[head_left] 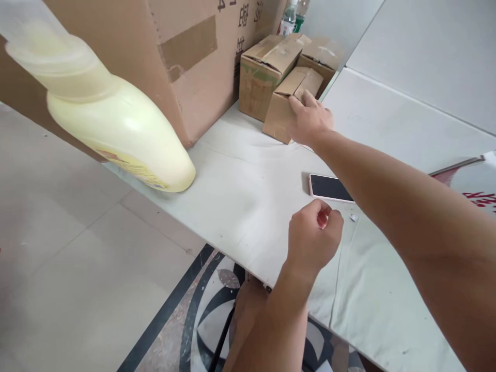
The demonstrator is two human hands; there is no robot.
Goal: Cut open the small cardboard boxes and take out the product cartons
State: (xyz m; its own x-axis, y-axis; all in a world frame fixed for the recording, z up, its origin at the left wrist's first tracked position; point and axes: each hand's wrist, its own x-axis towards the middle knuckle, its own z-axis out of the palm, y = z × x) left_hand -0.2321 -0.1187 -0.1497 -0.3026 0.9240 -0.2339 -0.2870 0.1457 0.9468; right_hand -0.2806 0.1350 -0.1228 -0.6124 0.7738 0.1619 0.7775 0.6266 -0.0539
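Observation:
My right hand [313, 122] reaches across the table to a small cardboard box [278, 114]. Its fingers are stretched out and apart, touching the box near its top flaps; the thumb is hidden. Nearer to me, my left hand [313, 235] hovers over the tabletop, loosely closed. A hollow shows between its thumb and curled fingers, with nothing visible in it. Just beyond that hand lies a phone [329, 187] with a dark screen and a pale pink edge, partly covered by my right forearm. A tiny whitish scrap [354, 218] rests beside it.
A large pale-yellow bottle [127, 124] looms at the left table edge. Behind it stands a big cardboard carton [205, 93]. Two more small boxes [258, 85] and plastic bottles [289, 18] are at the back. A red-and-white package [478, 181] lies right on the pale tablecloth [232, 201].

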